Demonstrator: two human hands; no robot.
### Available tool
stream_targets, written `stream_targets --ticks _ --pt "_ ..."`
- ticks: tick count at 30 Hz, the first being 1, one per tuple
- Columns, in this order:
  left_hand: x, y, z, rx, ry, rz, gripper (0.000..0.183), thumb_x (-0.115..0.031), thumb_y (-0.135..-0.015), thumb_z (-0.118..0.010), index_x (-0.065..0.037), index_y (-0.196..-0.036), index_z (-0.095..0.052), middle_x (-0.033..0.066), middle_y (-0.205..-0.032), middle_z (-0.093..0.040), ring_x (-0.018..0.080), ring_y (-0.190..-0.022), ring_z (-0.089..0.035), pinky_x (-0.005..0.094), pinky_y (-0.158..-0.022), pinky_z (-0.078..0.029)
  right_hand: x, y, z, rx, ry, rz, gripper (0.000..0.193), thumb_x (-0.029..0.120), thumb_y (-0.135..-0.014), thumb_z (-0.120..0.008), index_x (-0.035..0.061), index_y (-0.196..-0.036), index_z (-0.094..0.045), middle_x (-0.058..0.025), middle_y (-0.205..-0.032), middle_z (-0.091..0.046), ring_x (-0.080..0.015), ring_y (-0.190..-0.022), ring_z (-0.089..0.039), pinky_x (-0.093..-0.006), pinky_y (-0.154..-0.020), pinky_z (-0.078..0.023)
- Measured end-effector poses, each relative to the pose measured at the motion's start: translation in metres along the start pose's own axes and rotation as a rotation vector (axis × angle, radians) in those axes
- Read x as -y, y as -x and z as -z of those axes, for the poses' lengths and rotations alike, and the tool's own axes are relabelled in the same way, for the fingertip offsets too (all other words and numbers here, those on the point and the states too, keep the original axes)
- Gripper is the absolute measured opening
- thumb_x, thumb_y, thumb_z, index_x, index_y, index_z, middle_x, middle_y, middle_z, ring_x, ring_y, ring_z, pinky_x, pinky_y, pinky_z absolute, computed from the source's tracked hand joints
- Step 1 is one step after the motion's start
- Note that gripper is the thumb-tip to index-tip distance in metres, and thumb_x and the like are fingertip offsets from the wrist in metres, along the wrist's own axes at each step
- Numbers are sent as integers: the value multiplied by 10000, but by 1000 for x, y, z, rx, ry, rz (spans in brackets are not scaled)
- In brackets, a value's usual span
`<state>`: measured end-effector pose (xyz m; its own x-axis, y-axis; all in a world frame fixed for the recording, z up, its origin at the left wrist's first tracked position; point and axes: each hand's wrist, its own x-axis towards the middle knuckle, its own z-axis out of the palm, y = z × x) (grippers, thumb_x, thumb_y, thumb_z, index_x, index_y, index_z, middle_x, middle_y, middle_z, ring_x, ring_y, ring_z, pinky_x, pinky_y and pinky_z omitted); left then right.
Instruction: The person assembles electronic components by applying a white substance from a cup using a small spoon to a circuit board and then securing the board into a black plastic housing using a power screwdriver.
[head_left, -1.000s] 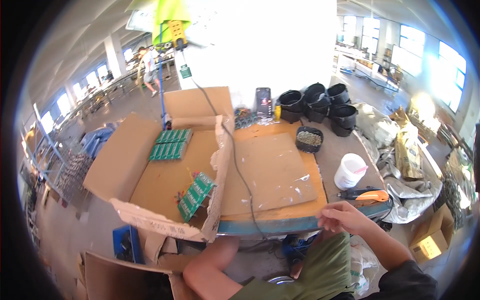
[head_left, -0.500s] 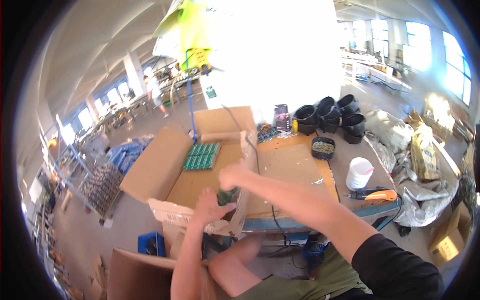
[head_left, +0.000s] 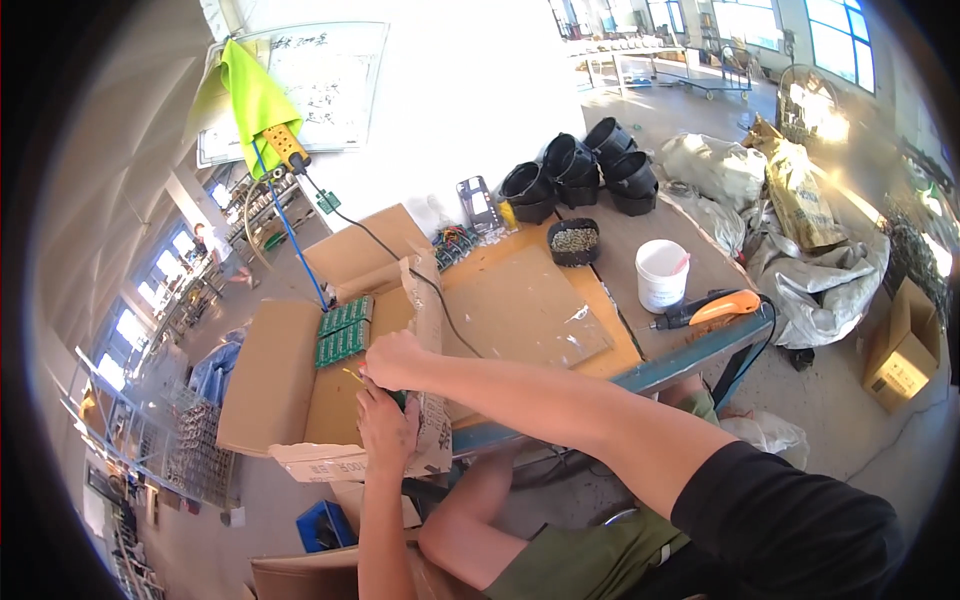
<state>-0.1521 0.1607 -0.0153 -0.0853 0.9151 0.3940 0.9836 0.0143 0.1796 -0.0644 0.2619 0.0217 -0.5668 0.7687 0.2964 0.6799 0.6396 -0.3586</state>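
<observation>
An open cardboard box [head_left: 330, 412] stands at the table's left, with both of my hands inside it. At its far end a stack of green circuit boards [head_left: 343, 333] lies in rows. My left hand [head_left: 386, 428] is closed around a green circuit board [head_left: 399, 398], mostly covered by the fingers. My right hand [head_left: 398, 362] is a fist just above the left fingertips. A thin yellow wire [head_left: 352, 376] and a bit of red show between the hands. Whatever the right fingers hold is hidden.
On the table are a cardboard sheet [head_left: 530, 310], several black pots [head_left: 570, 168], a black tub of small parts [head_left: 573, 243], a white bucket [head_left: 662, 276] and an orange-handled electric screwdriver [head_left: 722, 308]. A black cable [head_left: 440, 290] crosses the box's right side. White sacks [head_left: 800, 270] lie at right.
The view has swung, shifting the table leftward. My left fingers, spread before, have closed on the green board. My right fist has come up against the left hand, and the yellow wire now shows.
</observation>
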Motion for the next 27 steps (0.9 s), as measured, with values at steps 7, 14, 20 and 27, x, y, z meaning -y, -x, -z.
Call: stream_targets --ticks 7,14,20,27 --pt "7 -4 -3 -39 -82 -100 756 -297 -900 -659 115 -1428 -309 267 -1165 -501 464 -1079 -553 537 -906 -476 10 -5 0 -27 150 -9 273 301 -913 -612 87 -890 -780 -104 -930 -746 -278 -911 -725 -392 -713 -544" --pt "1 -4 -1 -43 -106 -134 460 -185 -887 -602 54 -1267 -498 271 -1133 -506 474 -1059 -538 548 -888 -479 19 3 17 45 205 -49 171 179 -837 -669 125 -948 -787 -45 -987 -755 -210 -956 -724 -349 -706 -557" --pt "4 -6 2 -28 -138 -197 481 -217 -911 -570 80 -1278 -473 269 -1147 -486 469 -1079 -528 551 -896 -482 22 -1 9 -67 182 -86 150 186 -845 -661 143 -910 -789 -34 -938 -755 -207 -916 -730 -338 -693 -549" --pt "2 -13 3 -49 -154 -256 472 -212 -911 -587 76 -1270 -482 272 -1151 -486 467 -1082 -524 530 -890 -495 25 -1 12 -136 163 -107 148 178 -859 -641 150 -878 -785 -28 -909 -752 -202 -899 -730 -340 -684 -546"
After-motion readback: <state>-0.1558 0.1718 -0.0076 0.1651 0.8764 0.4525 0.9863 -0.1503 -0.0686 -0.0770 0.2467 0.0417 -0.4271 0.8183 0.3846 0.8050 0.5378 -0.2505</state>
